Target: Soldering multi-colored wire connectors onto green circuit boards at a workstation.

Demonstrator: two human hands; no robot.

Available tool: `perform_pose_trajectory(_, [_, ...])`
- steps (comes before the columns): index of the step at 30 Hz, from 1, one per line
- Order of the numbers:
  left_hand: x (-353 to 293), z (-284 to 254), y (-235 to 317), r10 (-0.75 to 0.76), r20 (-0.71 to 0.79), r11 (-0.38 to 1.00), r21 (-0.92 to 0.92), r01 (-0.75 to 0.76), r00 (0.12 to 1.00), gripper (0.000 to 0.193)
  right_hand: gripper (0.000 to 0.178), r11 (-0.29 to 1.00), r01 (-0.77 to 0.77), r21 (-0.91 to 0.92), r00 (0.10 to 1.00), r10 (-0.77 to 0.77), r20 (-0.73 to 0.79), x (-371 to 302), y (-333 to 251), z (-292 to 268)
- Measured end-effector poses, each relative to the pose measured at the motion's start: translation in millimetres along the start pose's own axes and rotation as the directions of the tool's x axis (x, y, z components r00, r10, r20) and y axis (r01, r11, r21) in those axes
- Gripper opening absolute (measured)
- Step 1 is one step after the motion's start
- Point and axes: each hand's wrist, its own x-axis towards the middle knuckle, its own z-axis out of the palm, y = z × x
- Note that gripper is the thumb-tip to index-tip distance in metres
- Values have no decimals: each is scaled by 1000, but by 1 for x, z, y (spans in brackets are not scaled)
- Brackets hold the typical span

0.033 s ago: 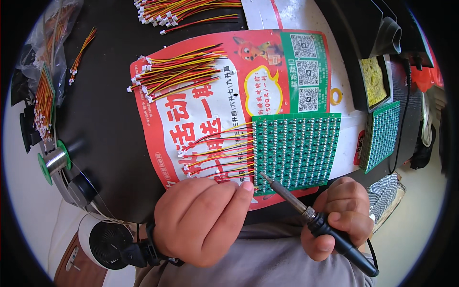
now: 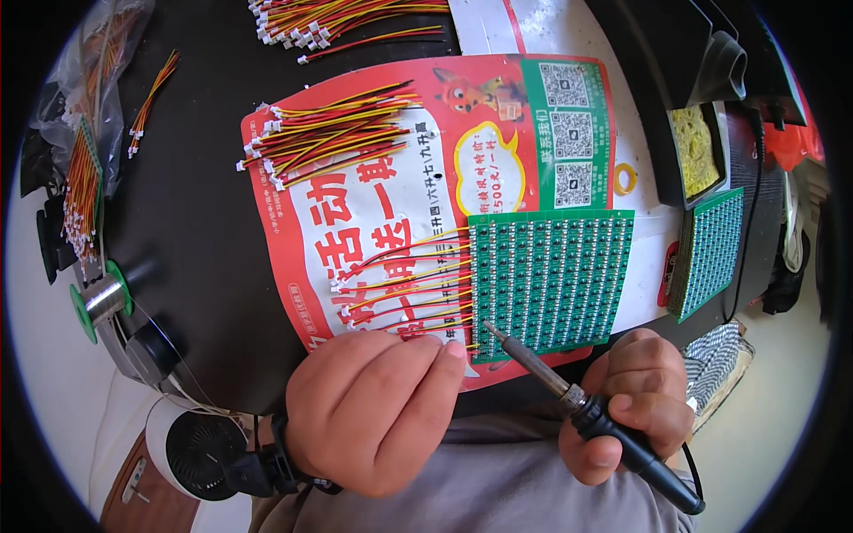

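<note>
My right hand [image 2: 635, 404] grips a black-handled soldering iron [image 2: 635, 455], its metal tip resting on or just over the lower left of a green circuit board panel [image 2: 555, 284]. Beside the panel's lower left corner, my left hand [image 2: 378, 404] is closed in a pinch. A short bit of red and yellow wire [image 2: 471, 347] shows between those fingertips and the board; the rest is hidden by the hand. Several red, yellow and black wires [image 2: 418, 282] run left from the board's left edge. Under it all lies a red and white printed sheet [image 2: 267, 191].
A pile of connector wires [image 2: 338, 133] lies on the sheet, with more wires [image 2: 311, 27] beyond. At left stand a solder spool [image 2: 105, 298] and a bagged wire bundle [image 2: 82, 191]. At right are a stack of green boards [image 2: 711, 253], a yellow sponge [image 2: 693, 153] and a tape ring [image 2: 625, 179].
My left fingertips have shifted very slightly left and down, baring a little more wire by the board's edge. The soldering iron and board look unmoved.
</note>
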Motion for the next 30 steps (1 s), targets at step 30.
perform_pose_trajectory(30, [-1, 3, 0, 3, 34, 1000, 20, -4, 999, 24, 37, 999, -28, -36, 999, 26, -48, 0, -2, 14])
